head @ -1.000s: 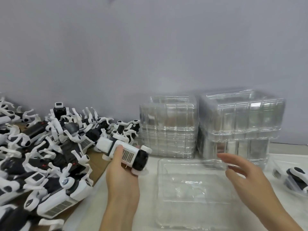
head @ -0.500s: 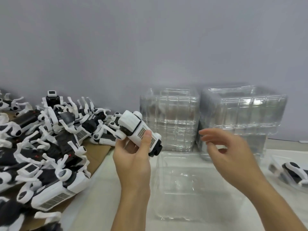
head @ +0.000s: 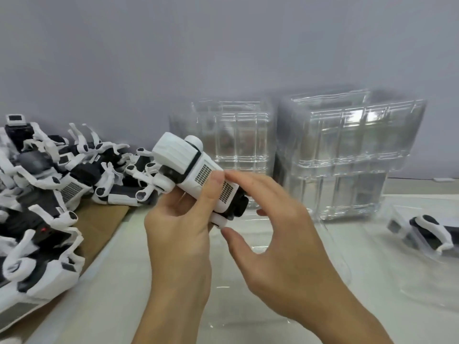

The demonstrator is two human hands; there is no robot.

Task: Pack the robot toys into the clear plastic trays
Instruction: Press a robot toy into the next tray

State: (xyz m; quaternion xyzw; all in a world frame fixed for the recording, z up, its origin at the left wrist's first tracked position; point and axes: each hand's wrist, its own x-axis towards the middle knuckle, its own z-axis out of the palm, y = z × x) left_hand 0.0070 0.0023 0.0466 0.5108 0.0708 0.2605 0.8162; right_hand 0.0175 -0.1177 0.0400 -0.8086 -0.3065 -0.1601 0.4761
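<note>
**The toy could slip or snag**

The left hand [head: 178, 234] grips the white robot dog toy [head: 198, 178] in the air above the empty clear tray [head: 332, 247]. The right hand [head: 278, 244] pinches its back end. A leg sticking out might catch the tray's edge.

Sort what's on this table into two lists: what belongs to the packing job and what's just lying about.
In the job: held toy, left hand, right hand, open tray, toy pile, tray stacks, packed tray.
Lying about: cardboard.
</note>
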